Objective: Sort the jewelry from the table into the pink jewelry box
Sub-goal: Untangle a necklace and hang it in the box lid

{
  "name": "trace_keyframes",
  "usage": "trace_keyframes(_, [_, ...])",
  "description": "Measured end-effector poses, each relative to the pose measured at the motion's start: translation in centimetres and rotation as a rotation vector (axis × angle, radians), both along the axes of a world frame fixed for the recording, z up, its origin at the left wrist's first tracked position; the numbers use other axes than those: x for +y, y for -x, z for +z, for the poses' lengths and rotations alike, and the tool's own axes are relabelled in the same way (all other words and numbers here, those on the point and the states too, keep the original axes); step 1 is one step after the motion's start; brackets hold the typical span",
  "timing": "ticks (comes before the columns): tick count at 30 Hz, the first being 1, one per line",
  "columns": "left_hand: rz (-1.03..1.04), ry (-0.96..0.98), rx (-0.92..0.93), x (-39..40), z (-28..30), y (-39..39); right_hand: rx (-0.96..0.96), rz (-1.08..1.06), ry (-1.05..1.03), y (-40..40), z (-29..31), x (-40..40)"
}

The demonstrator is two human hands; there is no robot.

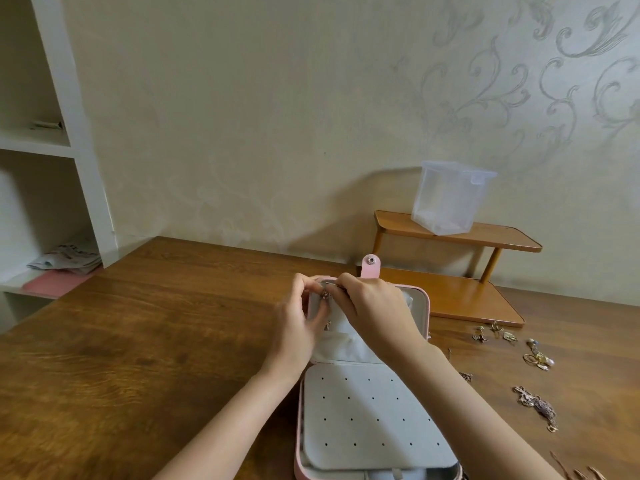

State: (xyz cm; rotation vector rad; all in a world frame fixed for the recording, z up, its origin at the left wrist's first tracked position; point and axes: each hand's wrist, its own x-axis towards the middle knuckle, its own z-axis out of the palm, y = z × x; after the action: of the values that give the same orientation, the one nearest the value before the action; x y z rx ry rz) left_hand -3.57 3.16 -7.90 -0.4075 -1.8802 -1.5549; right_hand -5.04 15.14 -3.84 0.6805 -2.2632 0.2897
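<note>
The pink jewelry box (425, 299) lies open on the wooden table (138, 341), its grey lid lining facing me and a perforated grey earring panel (367, 420) over its base. Both hands meet at the top of the lid lining. My left hand (298, 320) and my right hand (374, 306) pinch a small pinkish piece of jewelry (325, 294), likely a necklace, at the lining's upper edge; a thin chain hangs down below it. Loose gold earrings and rings (536, 355) and a rose-gold chain (536, 407) lie on the table to the right.
A two-tier wooden stand (460, 299) sits behind the box on the right, carrying a clear plastic container (450, 199). White shelves (52, 150) with papers stand at the left. More chains (581, 472) lie at the bottom right edge.
</note>
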Motion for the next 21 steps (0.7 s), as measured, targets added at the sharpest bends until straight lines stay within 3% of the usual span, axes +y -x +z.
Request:
trace_keyframes(8, [-0.220,-0.226,-0.177,-0.4,1.8,-0.4,0.077,-0.054,-0.083,-0.7,0.3,-0.2])
trace_keyframes(13, [-0.247,-0.126,-0.218,-0.8,2.3,-0.1,0.113,-0.084,-0.085,-1.4,0.7,0.1])
trace_keyframes(17, [-0.217,0.015,-0.178,-1.2,2.4,0.3,0.093,-0.142,-0.218,-2.1,2.0,0.9])
trace_keyframes(21, [-0.253,0.043,-0.196,-1.6,2.8,0.4,-0.040,-0.230,-0.342,-2.1,3.1,1.4])
